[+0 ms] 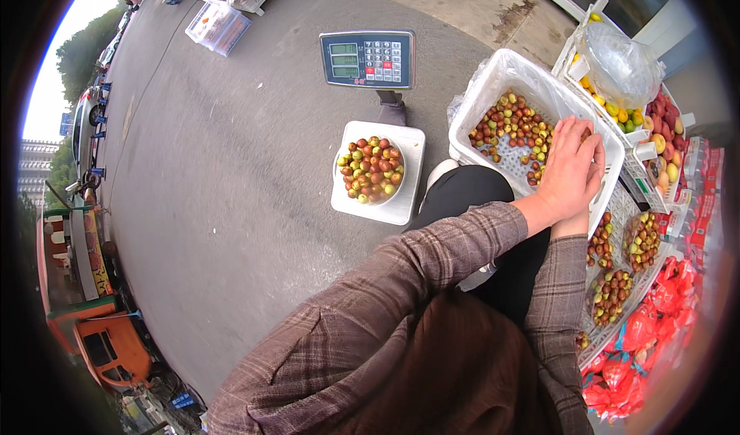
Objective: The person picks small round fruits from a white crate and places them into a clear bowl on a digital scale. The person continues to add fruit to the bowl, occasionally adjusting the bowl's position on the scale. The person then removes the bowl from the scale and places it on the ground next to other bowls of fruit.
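Observation:
My left hand [563,172] reaches over the right end of a white plastic crate [480,85] lined with clear plastic film. Its fingers are bent, and a brownish fruit shows by the fingertips; whether it is gripped I cannot tell. Mostly hidden behind it is my right hand [595,172], its wrist crossing under the left one. Red-green jujubes [511,120] lie scattered in the crate. Left of the crate, a round bowl [403,174] heaped with jujubes [373,166] rests on the pan of a digital scale [378,214], whose display and keypad [367,59] stand on a post.
Bagged jujubes [610,296] fill a lower white crate [624,195] at right. Beyond are crates of citrus [621,114] and reddish fruit [665,128], a clear plastic bag [621,65] and red bags [642,325]. A lidded plastic box [218,27] stands farther off on the pavement.

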Tool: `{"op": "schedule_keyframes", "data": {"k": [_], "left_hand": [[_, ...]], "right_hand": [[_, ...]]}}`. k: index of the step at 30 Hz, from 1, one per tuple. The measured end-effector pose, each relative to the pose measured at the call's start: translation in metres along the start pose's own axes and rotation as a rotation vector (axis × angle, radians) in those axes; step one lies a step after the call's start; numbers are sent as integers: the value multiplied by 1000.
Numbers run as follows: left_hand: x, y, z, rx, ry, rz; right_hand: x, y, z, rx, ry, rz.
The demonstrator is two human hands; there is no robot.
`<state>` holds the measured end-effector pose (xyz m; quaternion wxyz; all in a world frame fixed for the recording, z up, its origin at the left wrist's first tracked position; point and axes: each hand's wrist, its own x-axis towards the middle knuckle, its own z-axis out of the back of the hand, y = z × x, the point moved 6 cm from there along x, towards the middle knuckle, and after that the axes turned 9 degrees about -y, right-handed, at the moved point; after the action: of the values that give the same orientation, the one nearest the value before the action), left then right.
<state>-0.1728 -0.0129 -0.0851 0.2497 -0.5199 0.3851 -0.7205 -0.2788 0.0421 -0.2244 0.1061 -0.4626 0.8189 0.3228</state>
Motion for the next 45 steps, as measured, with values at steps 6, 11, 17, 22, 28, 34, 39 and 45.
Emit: {"op": "schedule_keyframes", "data": {"k": [6,11,17,22,28,34,39,45], "left_hand": [[-2,11,-3,206,101,51],[3,37,-3,190,81,285],[5,55,6,190,92,380],[-8,40,9,28,297,416],[29,31,59,-375,358,304],[-7,179,183,46,206,689],[-112,289,267,755,323,734],[-157,341,271,862,230,663]], "right_hand": [[14,-15,14,7,-62,-55],[29,-34,20,16,-102,-113],[58,-51,41,23,-160,-170],[94,-56,92,28,-220,-207],[148,-56,152,34,-213,-244],[177,-55,214,33,-682,-212],[148,-60,238,-136,-1101,-224],[135,-49,239,-308,-898,-289]]}}
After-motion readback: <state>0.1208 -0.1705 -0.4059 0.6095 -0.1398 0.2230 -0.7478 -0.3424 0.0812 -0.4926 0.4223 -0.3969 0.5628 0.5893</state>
